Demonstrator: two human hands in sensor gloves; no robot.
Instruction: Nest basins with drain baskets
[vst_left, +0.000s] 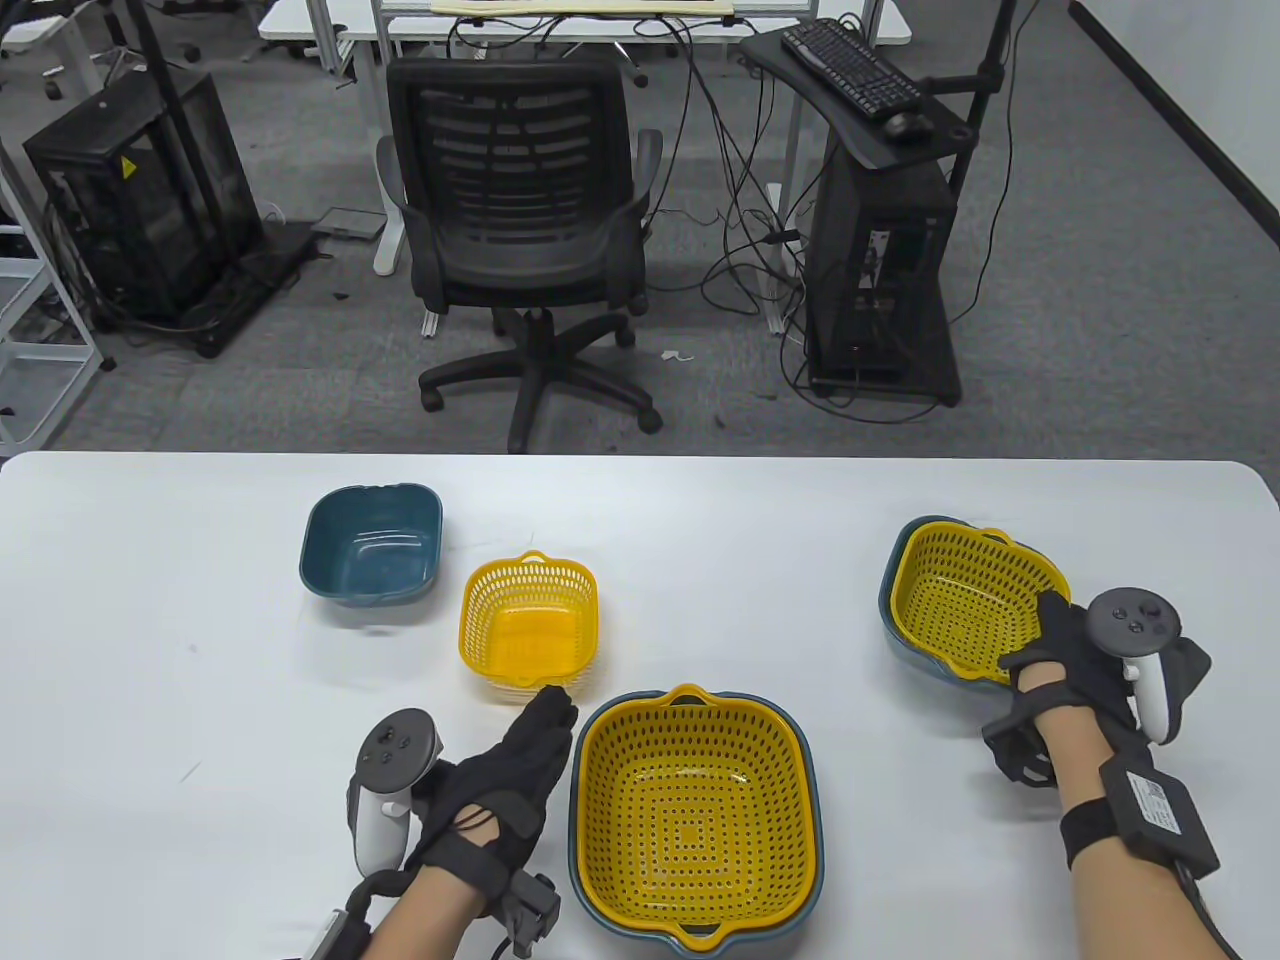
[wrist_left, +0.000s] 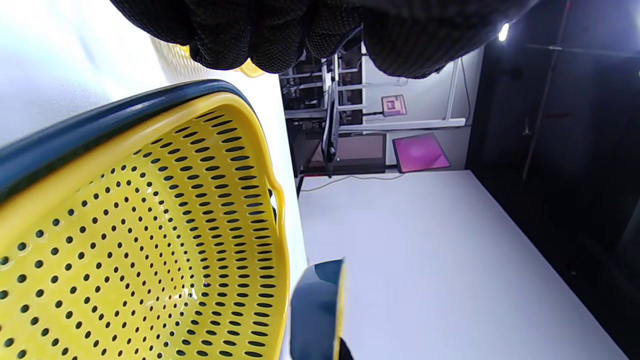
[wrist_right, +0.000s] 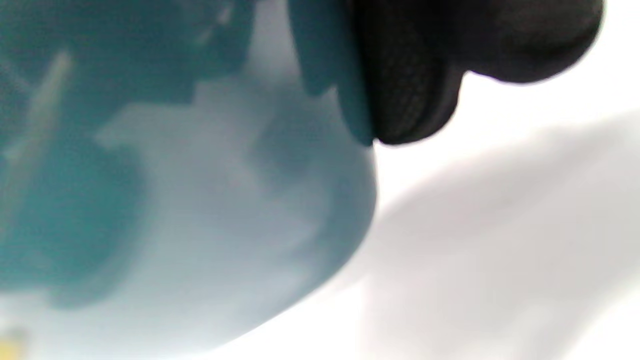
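A large yellow drain basket sits nested in a dark blue basin at the front centre; it fills the left wrist view. A small yellow basket stands alone, and a small empty blue basin stands behind it to the left. My left hand lies with fingers stretched out, the fingertips at the small basket's near rim. My right hand grips the near rim of a medium blue basin with a yellow basket in it, thumb inside; the set is tilted. In the right wrist view, fingers press the basin's wall.
The white table ends at a far edge, with an office chair and computer racks on the floor behind it. The medium basin's edge shows low in the left wrist view.
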